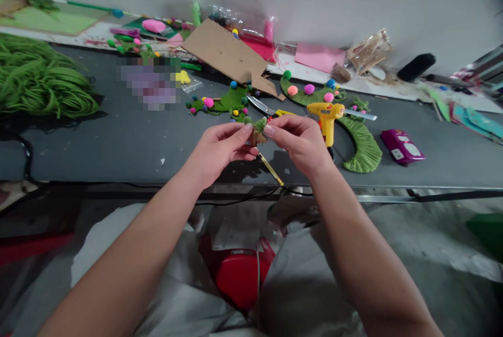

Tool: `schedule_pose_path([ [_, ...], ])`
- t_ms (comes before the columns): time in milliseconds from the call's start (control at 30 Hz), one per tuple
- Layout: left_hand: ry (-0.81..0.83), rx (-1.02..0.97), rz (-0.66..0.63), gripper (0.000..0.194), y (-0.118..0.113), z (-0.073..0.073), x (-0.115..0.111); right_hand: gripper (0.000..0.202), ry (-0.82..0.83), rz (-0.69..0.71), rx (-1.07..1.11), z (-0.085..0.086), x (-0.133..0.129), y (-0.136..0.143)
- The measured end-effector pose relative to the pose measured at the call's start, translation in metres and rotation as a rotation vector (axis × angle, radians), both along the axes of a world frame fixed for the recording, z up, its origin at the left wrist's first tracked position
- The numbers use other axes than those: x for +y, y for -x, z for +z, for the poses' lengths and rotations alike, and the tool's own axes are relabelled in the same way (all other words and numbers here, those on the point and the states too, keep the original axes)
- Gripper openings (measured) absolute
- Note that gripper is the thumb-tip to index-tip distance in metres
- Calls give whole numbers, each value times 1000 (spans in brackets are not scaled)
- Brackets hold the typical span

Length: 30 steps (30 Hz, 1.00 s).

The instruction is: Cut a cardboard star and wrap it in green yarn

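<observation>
My left hand (pixel 220 149) and my right hand (pixel 301 143) meet above the table's front part. Between their pinched fingertips is a small piece of cardboard with green yarn (pixel 258 131) on it. A yellow pencil (pixel 272 167) slants just below. Beyond the fingers lie scissors (pixel 260 105) with yellow handles. To the right of my right hand is a yellow glue gun (pixel 328 112) with a pale glue stick (pixel 360 113) out of its back. A curved piece wrapped in green yarn (pixel 361 151) lies beside it.
Green yarn (pixel 43 77) is heaped at the left. A cardboard sheet (pixel 223 53) leans at the back. Yarn-wrapped pieces with colourful pompoms (pixel 309 89) lie behind the tools. A purple packet (pixel 403 147) sits at the right. Dark cables hang along the table's front edge.
</observation>
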<state>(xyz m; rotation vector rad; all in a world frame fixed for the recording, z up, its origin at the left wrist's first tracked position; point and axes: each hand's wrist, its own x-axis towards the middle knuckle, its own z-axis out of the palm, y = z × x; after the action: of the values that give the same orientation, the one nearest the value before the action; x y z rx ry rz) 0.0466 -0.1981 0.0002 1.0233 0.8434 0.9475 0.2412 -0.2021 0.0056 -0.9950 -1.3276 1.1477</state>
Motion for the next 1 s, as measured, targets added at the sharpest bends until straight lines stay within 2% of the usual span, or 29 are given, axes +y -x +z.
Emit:
schedule_pose_path([
  [200,-174,200,196,33,-2,-3,1,27,-10,-30,-37,0,-3,6],
  [467,-500,433,376,15,0,3,-6,24,-49,-74,-65,-5,-4,11],
  [667,-580,429,314,13,-1,6,-10,21,-87,-105,-159,-4,-5,15],
  [900,-501,407,252,20,1,5,-10,11,-200,-158,-352,0,-9,18],
  [1000,-480,431,241,21,2,3,-9,9,-235,-136,-431,3,-11,16],
])
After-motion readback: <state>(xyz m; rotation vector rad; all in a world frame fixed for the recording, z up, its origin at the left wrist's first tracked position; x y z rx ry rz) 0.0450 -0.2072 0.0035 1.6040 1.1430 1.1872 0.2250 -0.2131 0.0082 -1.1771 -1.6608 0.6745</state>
